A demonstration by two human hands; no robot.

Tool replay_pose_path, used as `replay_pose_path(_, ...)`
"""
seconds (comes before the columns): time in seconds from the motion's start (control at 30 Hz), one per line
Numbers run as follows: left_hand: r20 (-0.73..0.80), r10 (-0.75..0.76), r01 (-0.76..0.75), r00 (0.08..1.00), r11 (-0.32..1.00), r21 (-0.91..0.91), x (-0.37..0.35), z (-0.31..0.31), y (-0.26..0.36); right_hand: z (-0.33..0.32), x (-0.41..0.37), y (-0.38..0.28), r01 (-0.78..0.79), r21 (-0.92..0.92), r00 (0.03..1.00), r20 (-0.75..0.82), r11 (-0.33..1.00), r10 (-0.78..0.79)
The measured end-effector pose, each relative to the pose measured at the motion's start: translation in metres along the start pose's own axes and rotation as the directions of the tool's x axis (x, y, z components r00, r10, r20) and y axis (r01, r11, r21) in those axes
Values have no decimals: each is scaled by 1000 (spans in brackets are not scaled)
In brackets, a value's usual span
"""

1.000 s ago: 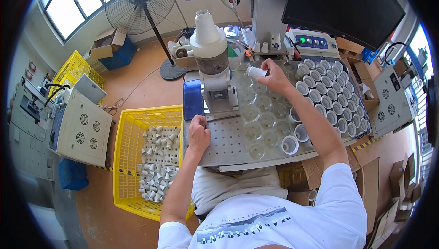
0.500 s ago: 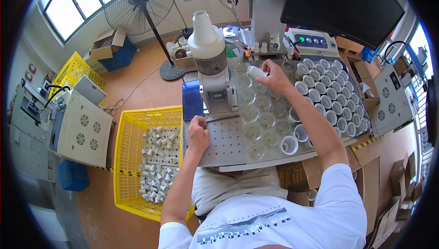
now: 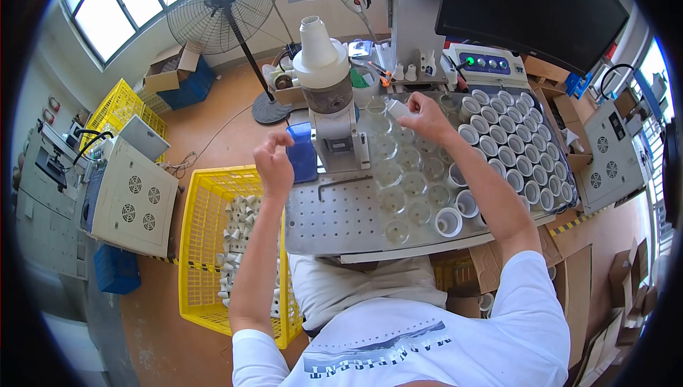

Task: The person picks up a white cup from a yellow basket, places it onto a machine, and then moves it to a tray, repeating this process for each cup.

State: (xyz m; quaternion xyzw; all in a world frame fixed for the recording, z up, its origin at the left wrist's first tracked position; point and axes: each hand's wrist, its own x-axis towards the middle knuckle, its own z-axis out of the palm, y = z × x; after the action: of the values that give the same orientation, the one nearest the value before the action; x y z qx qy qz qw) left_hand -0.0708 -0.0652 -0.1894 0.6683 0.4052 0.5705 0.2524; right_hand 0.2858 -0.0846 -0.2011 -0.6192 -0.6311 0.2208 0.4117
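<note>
My right hand (image 3: 425, 118) pinches a small white bottle (image 3: 398, 109) with its tip pointing left, above the far rows of clear plastic cups. These clear cups (image 3: 390, 173) stand in rows beneath and nearer than that hand. My left hand (image 3: 274, 163) is raised over the table's left edge, beside a blue panel (image 3: 303, 149), with its fingers curled closed. Whether anything small is between those fingers is hidden. On the perforated metal plate (image 3: 334, 220) lies a bent hex key (image 3: 341, 183). A white-topped machine (image 3: 324, 74) stands between my hands.
Rows of white cups (image 3: 506, 156) fill the table's right side. A yellow crate (image 3: 196, 245) with small white cone-shaped parts stands at lower left. A dark monitor (image 3: 530, 13) hangs at upper right, and a fan (image 3: 224, 10) stands at the back left.
My left hand has lifted off the table's front left area and moved up and left, uncovering the hex key's end. My right hand stays nearly in place, with the bottle tilted a little differently.
</note>
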Motion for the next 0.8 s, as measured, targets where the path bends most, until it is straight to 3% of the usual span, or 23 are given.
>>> replay_pose_path(0.1, -103, 141, -152, 985, 983, -107, 75, 0, 52, -4, 5, -3, -20, 25, 999, -31, 999, 21)
replay_pose_path(0.17, -111, 258, -254, 960, 966, 55, 114, 7, 87, -8, 15, -4, -56, 270, 993, -86, 961, 82)
replay_pose_path(0.27, -99, 231, -216, 968, 966, 144, 149, 35, 122, -26, 25, -57, 65, 358, 975, -221, 931, 17)
replay_pose_path(0.3, -23, -36, 32, 999, 990, -134, 157, 49, 133, -31, 35, -74, 131, 430, 969, -245, 893, -24)
replay_pose_path(0.33, 120, -269, 294, 956, 879, -374, 161, 57, 140, -35, 43, -93, 197, 496, 960, -274, 846, -64)
replay_pose_path(0.4, 129, -230, 262, 965, 886, -382, 160, 59, 146, -38, 47, -150, 352, 531, 916, -365, 771, -166)
replay_pose_path(0.47, 138, -193, 232, 971, 894, -385, 160, 52, 139, -29, 54, -185, 419, 540, 902, -337, 730, -268)
replay_pose_path(0.5, -16, 44, -46, 999, 994, -99, 160, 37, 126, -19, 55, -195, 418, 543, 903, -338, 729, -266)
replay_pose_path(0.53, -87, 314, -287, 945, 930, 229, 158, 24, 113, -8, 55, -205, 422, 477, 904, -290, 771, -315)
replay_pose_path(0.6, 52, 384, -363, 922, 807, 466, 121, -19, 144, 8, 53, -206, 428, 415, 903, -232, 803, -361)
replay_pose_path(0.67, -93, 123, -124, 988, 992, -8, 101, -53, 119, 26, 54, -197, 435, 163, 895, -190, 886, -404)
replay_pose_path(0.73, -116, -7, 12, 993, 999, 36, 79, -87, 84, 29, 51, -196, 392, 189, 915, -178, 900, -361)
replay_pose_path(0.8, -149, -6, 20, 989, 995, 97, 59, -112, 47, 28, 51, -195, 336, 209, 938, -165, 919, -305)
